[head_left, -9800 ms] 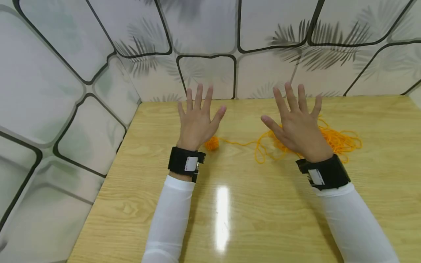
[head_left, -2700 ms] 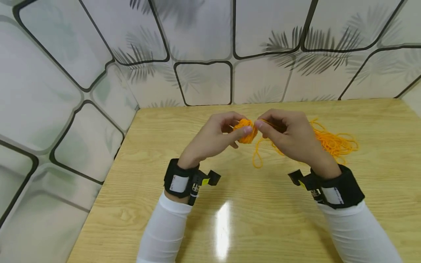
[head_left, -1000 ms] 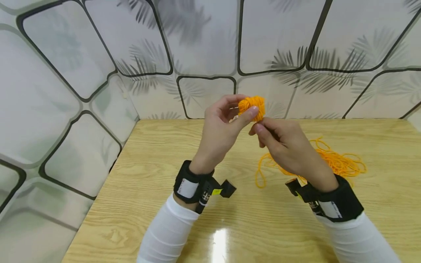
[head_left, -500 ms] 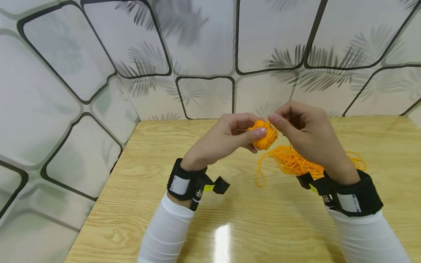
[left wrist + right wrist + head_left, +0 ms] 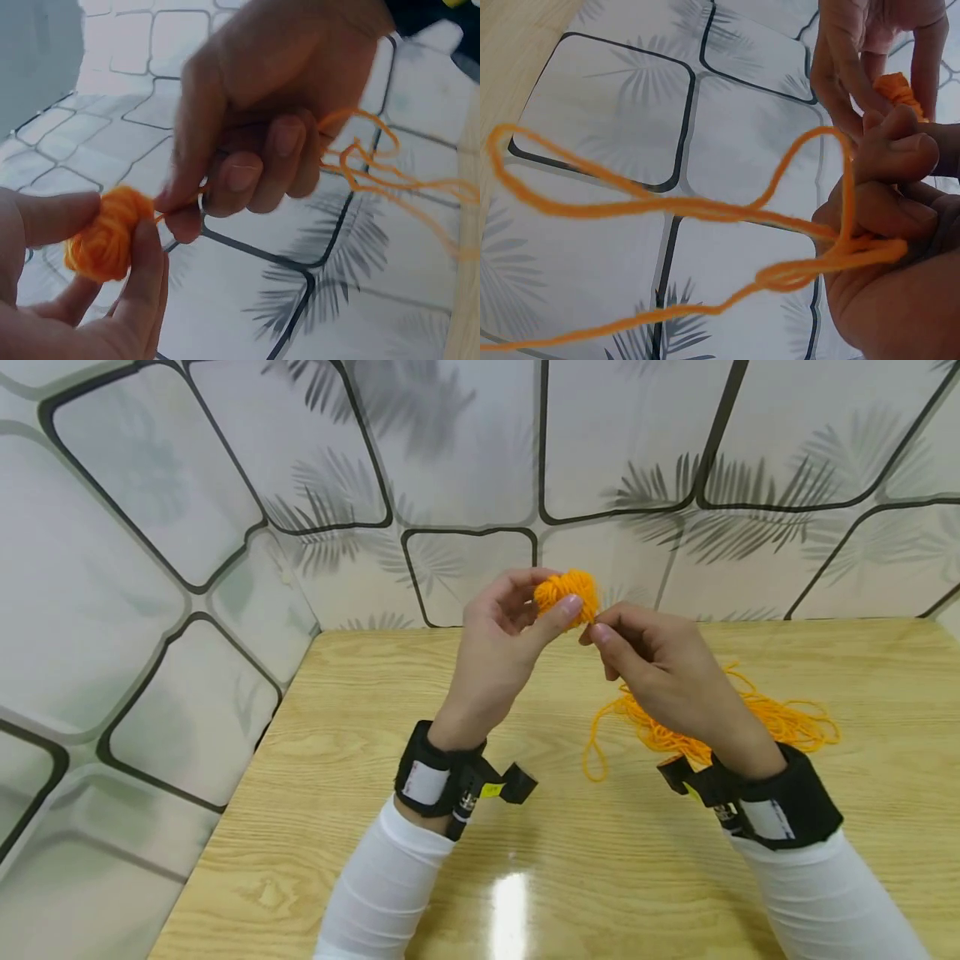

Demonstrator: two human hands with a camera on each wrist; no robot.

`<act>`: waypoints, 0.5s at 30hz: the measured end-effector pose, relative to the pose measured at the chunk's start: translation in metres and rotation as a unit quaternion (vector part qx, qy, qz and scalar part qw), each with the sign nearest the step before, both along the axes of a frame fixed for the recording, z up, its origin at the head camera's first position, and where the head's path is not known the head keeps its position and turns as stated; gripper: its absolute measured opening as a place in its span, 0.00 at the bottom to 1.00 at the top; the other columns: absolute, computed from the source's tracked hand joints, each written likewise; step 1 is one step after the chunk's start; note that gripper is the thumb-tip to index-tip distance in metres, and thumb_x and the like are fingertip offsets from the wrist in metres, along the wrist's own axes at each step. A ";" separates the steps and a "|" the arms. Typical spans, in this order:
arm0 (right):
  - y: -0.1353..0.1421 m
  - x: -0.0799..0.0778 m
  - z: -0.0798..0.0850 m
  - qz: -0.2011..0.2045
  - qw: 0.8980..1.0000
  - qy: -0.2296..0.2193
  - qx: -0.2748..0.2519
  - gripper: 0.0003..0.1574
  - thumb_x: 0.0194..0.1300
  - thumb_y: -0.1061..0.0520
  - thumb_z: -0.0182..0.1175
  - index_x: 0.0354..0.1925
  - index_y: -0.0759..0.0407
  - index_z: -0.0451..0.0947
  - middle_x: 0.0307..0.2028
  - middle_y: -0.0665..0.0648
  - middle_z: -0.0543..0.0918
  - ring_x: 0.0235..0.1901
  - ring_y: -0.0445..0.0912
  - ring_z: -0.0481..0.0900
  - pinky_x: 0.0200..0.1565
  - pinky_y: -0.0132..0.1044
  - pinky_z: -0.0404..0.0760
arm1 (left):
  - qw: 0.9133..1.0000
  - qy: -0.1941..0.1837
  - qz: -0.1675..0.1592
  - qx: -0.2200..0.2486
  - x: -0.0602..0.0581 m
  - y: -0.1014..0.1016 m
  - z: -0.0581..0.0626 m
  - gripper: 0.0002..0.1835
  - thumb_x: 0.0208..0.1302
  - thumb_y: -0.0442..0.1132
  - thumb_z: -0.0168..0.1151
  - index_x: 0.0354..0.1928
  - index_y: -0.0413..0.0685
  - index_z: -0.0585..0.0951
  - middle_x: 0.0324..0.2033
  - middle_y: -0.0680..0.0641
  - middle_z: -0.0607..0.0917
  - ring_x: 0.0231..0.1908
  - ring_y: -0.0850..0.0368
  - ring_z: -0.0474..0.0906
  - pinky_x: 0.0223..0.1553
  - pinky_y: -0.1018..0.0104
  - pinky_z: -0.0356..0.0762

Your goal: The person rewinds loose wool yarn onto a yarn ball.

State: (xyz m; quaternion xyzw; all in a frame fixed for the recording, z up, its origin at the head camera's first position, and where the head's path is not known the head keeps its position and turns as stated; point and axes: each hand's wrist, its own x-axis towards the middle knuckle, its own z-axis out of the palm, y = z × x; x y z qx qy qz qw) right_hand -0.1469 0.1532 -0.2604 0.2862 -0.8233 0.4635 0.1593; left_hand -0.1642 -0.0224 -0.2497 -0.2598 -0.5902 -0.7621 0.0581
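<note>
A small ball of orange yarn (image 5: 567,596) is held up between the thumb and fingers of my left hand (image 5: 501,647). Just to its right, my right hand (image 5: 663,668) pinches the strand of yarn close to the ball. In the left wrist view the strand (image 5: 180,204) runs from the yarn ball (image 5: 109,236) into the right hand's fingers. Loops of yarn (image 5: 742,210) trail out of the right hand's palm in the right wrist view. On the table behind the right wrist lies a loose heap of the same yarn (image 5: 787,724), partly covered by that hand.
The wood-grain table (image 5: 337,860) stands against a patterned wall (image 5: 472,452) at the back and left. One loop of yarn (image 5: 595,760) lies apart from the heap, towards the middle. Each wrist wears a black strap with a small camera (image 5: 519,783).
Over the last half second my left hand has tilted the ball up and left, and my right hand has come from above right to below its right side. Earlier, both hands were spread and empty.
</note>
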 end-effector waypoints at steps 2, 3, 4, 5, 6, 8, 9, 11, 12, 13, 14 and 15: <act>-0.002 0.002 0.000 -0.005 1.000 -0.006 0.019 0.08 0.69 0.51 0.50 0.38 0.50 0.75 0.21 0.49 0.71 0.15 0.43 0.62 0.18 0.36 0.61 | 0.998 0.036 0.052 -0.028 -0.001 0.002 -0.002 0.17 0.57 0.36 0.62 0.47 0.38 0.73 0.42 0.41 0.78 0.42 0.51 0.76 0.45 0.59 0.76; -0.002 0.003 0.001 -0.008 1.000 -0.007 0.026 0.08 0.68 0.51 0.50 0.37 0.49 0.75 0.21 0.49 0.70 0.15 0.43 0.62 0.18 0.36 0.61 | 0.993 0.057 0.082 -0.058 -0.002 0.002 -0.003 0.16 0.57 0.37 0.63 0.46 0.39 0.73 0.42 0.43 0.78 0.41 0.53 0.76 0.43 0.61 0.76; -0.003 0.004 0.001 -0.012 0.999 -0.005 0.033 0.07 0.68 0.50 0.51 0.36 0.48 0.76 0.20 0.48 0.70 0.15 0.43 0.62 0.18 0.35 0.61 | 0.988 0.073 0.104 -0.091 -0.002 0.002 -0.004 0.16 0.57 0.38 0.63 0.45 0.40 0.73 0.41 0.44 0.78 0.41 0.54 0.75 0.43 0.63 0.76; -0.003 0.004 0.001 -0.016 0.999 -0.001 0.041 0.07 0.67 0.50 0.52 0.36 0.47 0.76 0.20 0.48 0.69 0.15 0.43 0.62 0.19 0.35 0.61 | 0.980 0.087 0.123 -0.130 -0.002 0.001 -0.004 0.16 0.56 0.39 0.64 0.45 0.41 0.72 0.40 0.46 0.78 0.41 0.56 0.75 0.42 0.66 0.75; -0.003 0.005 0.002 -0.021 0.999 0.005 0.047 0.06 0.67 0.50 0.53 0.36 0.46 0.76 0.19 0.48 0.69 0.15 0.42 0.62 0.18 0.35 0.60 | 0.971 0.099 0.137 -0.169 -0.002 0.001 -0.005 0.17 0.56 0.39 0.64 0.45 0.42 0.72 0.40 0.47 0.78 0.40 0.58 0.74 0.41 0.68 0.75; -0.002 0.005 0.002 -0.033 0.998 0.016 0.050 0.05 0.66 0.50 0.54 0.36 0.46 0.77 0.19 0.47 0.68 0.16 0.42 0.62 0.19 0.35 0.60 | 0.951 0.116 0.146 -0.248 -0.002 -0.002 -0.005 0.18 0.57 0.40 0.63 0.48 0.45 0.72 0.40 0.50 0.78 0.40 0.60 0.74 0.39 0.71 0.73; -0.001 0.006 0.003 -0.038 0.998 0.024 0.049 0.05 0.65 0.50 0.54 0.36 0.47 0.77 0.19 0.47 0.68 0.16 0.41 0.62 0.19 0.34 0.60 | 0.943 0.120 0.137 -0.280 -0.002 -0.003 -0.005 0.18 0.58 0.39 0.63 0.49 0.46 0.72 0.40 0.50 0.78 0.39 0.61 0.73 0.39 0.72 0.72; 0.001 0.005 0.003 -0.046 0.998 0.035 0.038 0.05 0.65 0.52 0.55 0.37 0.48 0.78 0.21 0.47 0.70 0.17 0.41 0.63 0.19 0.33 0.61 | 0.934 0.118 0.094 -0.323 -0.002 -0.006 -0.004 0.19 0.59 0.38 0.61 0.52 0.46 0.72 0.42 0.51 0.78 0.39 0.61 0.73 0.40 0.73 0.71; 0.001 0.005 0.004 -0.048 0.998 0.039 0.029 0.05 0.65 0.54 0.55 0.37 0.50 0.78 0.21 0.47 0.71 0.17 0.41 0.63 0.19 0.33 0.61 | 0.931 0.118 0.067 -0.338 -0.003 -0.008 -0.003 0.19 0.59 0.38 0.61 0.53 0.46 0.73 0.42 0.51 0.78 0.40 0.61 0.73 0.41 0.74 0.71; 0.002 0.004 0.004 -0.047 0.998 0.043 0.019 0.05 0.65 0.55 0.55 0.37 0.51 0.78 0.22 0.47 0.72 0.17 0.41 0.64 0.19 0.33 0.62 | 0.928 0.117 0.039 -0.352 -0.002 -0.010 -0.003 0.18 0.60 0.38 0.60 0.53 0.46 0.74 0.42 0.51 0.78 0.40 0.61 0.73 0.42 0.74 0.71; 0.003 0.003 0.004 -0.046 0.998 0.046 0.011 0.05 0.65 0.57 0.55 0.37 0.52 0.78 0.23 0.48 0.72 0.18 0.41 0.65 0.20 0.33 0.63 | 0.923 0.118 0.013 -0.365 -0.002 -0.011 -0.002 0.18 0.60 0.38 0.60 0.52 0.46 0.75 0.42 0.52 0.78 0.40 0.61 0.73 0.42 0.75 0.71; 0.003 0.003 0.004 -0.044 0.998 0.047 0.003 0.05 0.65 0.58 0.55 0.37 0.53 0.78 0.23 0.48 0.73 0.18 0.41 0.65 0.20 0.32 0.63 | 0.920 0.117 -0.012 -0.374 -0.002 -0.012 -0.002 0.17 0.60 0.37 0.60 0.51 0.45 0.75 0.42 0.52 0.78 0.41 0.61 0.73 0.43 0.75 0.72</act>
